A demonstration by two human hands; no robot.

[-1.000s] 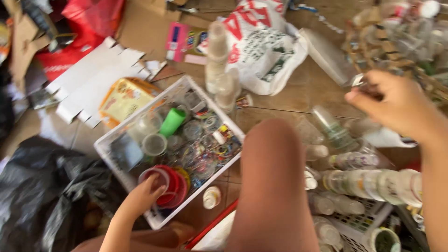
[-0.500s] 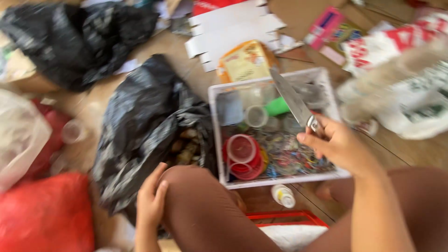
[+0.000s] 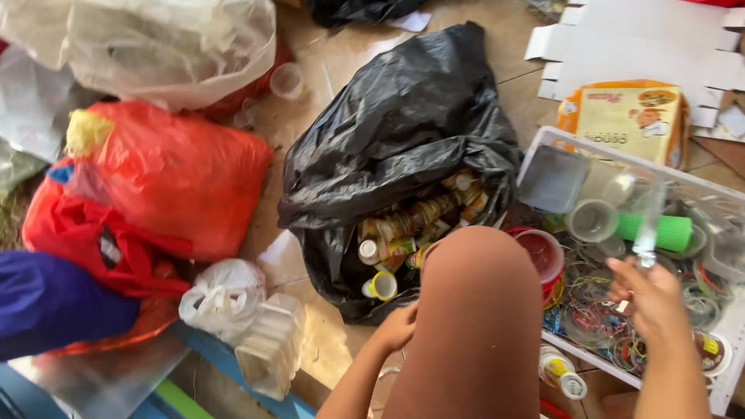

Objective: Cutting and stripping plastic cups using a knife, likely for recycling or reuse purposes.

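Observation:
My right hand (image 3: 656, 299) is raised over the white basket (image 3: 543, 147) and holds a clear plastic bottle (image 3: 648, 221) upright by its lower end. My left hand (image 3: 397, 327) rests low beside my bent knee (image 3: 473, 310), at the open mouth of a black plastic bag (image 3: 403, 132) filled with small bottles (image 3: 403, 233); its fingers are partly hidden. The basket holds a green tube (image 3: 660, 230), clear cups (image 3: 591, 219), a red cup (image 3: 541, 252) and a tangle of rubber bands (image 3: 597, 322).
A red plastic bag (image 3: 167, 174), a clear bag (image 3: 155, 46), a small white bag (image 3: 223, 295) and blue cloth (image 3: 54, 302) lie at left. White cardboard (image 3: 644, 43) and an orange carton (image 3: 628, 116) lie at top right. A small capped bottle (image 3: 560, 372) lies below the basket.
The view has swung left and now takes in the red bags. My right hand has carried the clear bottle to the basket's right part. My left hand has moved from the thigh toward the black bag.

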